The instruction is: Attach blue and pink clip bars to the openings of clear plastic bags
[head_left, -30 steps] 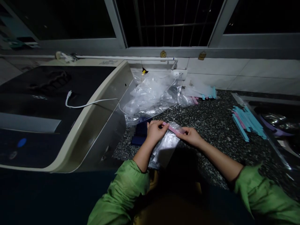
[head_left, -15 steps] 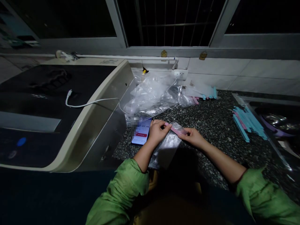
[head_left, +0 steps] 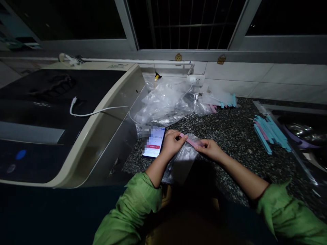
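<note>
Between my hands, a pink bag-sealing clip (head_left: 191, 142) runs slantwise across a clear plastic bag (head_left: 182, 162). My left hand (head_left: 172, 143) is closed, its thumb and fingers pinching the clip's left end. At the other end, my right hand (head_left: 209, 149) is also closed, gripping the clip and the film there. The bag hangs below the clip toward the counter's front edge, and a little film shows above it. Just left of my left hand lies a lit phone (head_left: 154, 143).
Several blue and pink clips (head_left: 272, 134) lie at the right, beside a sink (head_left: 306, 112) holding a bowl. Crumpled clear bags (head_left: 163, 102) and more clips (head_left: 230, 101) are at the back. A washing machine (head_left: 102, 126) bounds the left, a white cable (head_left: 102, 110) across it.
My hands keep the same grip on the clip and bag, with almost no movement. The phone screen looks brighter.
</note>
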`<state>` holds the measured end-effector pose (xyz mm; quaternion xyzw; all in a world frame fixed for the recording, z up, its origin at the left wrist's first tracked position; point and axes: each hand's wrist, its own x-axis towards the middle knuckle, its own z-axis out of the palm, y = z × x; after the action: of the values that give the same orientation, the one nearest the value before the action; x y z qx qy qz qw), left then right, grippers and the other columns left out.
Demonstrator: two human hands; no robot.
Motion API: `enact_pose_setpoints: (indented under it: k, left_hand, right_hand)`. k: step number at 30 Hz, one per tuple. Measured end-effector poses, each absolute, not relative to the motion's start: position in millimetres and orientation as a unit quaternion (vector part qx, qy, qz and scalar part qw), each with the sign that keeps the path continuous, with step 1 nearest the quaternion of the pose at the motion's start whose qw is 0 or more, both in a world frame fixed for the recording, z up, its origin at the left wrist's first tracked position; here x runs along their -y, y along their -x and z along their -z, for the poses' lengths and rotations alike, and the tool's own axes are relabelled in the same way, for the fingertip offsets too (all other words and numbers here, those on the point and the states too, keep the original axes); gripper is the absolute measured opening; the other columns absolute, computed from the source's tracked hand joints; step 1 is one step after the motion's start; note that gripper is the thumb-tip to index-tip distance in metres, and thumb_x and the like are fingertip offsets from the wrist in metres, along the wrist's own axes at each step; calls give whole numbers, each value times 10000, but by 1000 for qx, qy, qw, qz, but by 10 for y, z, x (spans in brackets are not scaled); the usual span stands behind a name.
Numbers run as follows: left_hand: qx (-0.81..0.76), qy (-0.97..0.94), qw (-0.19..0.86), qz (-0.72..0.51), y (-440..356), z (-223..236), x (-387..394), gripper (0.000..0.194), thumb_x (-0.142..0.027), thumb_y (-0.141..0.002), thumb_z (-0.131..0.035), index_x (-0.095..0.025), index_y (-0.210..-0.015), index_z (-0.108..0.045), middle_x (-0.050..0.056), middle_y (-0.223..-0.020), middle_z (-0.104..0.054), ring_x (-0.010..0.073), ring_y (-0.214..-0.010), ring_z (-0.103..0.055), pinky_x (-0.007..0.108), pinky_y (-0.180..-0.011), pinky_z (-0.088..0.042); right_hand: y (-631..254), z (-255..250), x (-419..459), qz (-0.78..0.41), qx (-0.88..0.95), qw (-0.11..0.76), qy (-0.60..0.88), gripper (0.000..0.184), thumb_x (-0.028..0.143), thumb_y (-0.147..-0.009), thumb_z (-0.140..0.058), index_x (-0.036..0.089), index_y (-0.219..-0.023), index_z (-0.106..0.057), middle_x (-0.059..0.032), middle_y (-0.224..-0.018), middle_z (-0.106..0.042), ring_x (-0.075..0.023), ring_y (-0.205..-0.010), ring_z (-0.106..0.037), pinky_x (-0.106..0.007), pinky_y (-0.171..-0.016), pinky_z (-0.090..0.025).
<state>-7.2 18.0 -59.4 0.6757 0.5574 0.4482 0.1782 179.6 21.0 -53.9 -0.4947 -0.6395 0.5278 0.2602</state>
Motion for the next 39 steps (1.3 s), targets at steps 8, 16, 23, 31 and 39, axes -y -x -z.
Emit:
enact_pose_setpoints:
  k: [8, 16, 23, 31, 39]
  left_hand:
    - [-568, -673, 187, -436, 60, 534, -159, 200, -328, -734, -619, -187, -596, -589, 6, -625, -584, 162, -743, -526, 294, -748, -401]
    - [-556, -676, 189, -445, 56, 536, -166, 193, -316, -733, -620, -184, -597, -583, 5, -622, -578, 159, -726, -524, 290, -737, -399]
    - [-553, -674, 195, -449, 44, 524, -165, 198, -292, -721, -632, -184, -570, -563, 3, -600, -564, 158, -704, -520, 290, -718, -398]
    - [-556, -660, 212, -458, 32, 530, -175, 205, -279, -719, -629, -189, -553, -549, 0, -598, -565, 158, -703, -521, 291, -719, -403]
    - [-550, -624, 299, -468, -15, 545, -163, 158, -300, -721, -618, -176, -626, -595, -5, -658, -602, 145, -723, -537, 266, -708, -410]
  right_hand:
    - [-1808, 554, -206, -517, 648, 264, 493, 363, 513, -549, -647, 160, -572, -568, 34, -514, -488, -91, -510, -390, -228, -505, -285]
    - [-1798, 547, -213, -519, 644, 266, 494, 361, 510, -538, -642, 157, -562, -573, 34, -511, -467, -90, -511, -375, -230, -511, -265]
    - [-1811, 547, -211, -519, 644, 269, 494, 362, 507, -533, -649, 153, -554, -580, 36, -499, -471, -86, -500, -371, -229, -511, -259]
    - [-1827, 545, -205, -520, 639, 274, 496, 381, 522, -543, -662, 149, -589, -603, 31, -503, -501, -93, -493, -402, -227, -488, -284]
    - [-1886, 520, -194, -508, 626, 344, 482, 463, 562, -561, -668, 161, -793, -648, -17, -728, -652, -174, -684, -560, -295, -675, -434]
